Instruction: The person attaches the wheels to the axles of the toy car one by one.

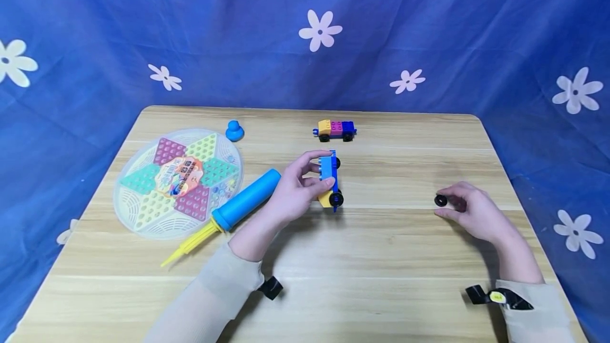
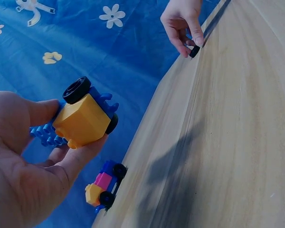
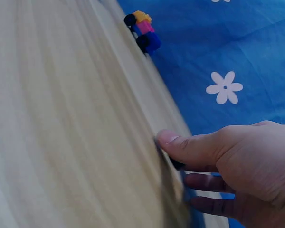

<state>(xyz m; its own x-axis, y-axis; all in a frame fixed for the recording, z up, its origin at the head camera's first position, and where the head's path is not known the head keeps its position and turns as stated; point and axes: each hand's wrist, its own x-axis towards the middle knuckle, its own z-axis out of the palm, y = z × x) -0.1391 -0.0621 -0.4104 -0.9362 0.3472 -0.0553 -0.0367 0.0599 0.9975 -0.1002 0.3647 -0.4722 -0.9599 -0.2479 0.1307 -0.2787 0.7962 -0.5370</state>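
My left hand (image 1: 296, 187) grips a toy car (image 1: 330, 173) of blue and yellow blocks on a dark blue base, tipped on its side above the table. In the left wrist view, the car's yellow block (image 2: 83, 122) faces the camera, with black wheels at either side and a blue hook at its end. Over at the right part of the table, my right hand (image 1: 476, 213) pinches a small black wheel (image 1: 440, 200) between thumb and fingers, close over the wood. The thumb covers most of that wheel in the right wrist view.
A second block car (image 1: 336, 129), yellow, pink and blue, stands near the table's back edge. Left lie a round Chinese checkers board (image 1: 143, 226) and a blue-and-yellow hand pump (image 1: 248, 200), beside my left forearm. A small blue knobbed piece (image 1: 234, 131) stands behind the board.
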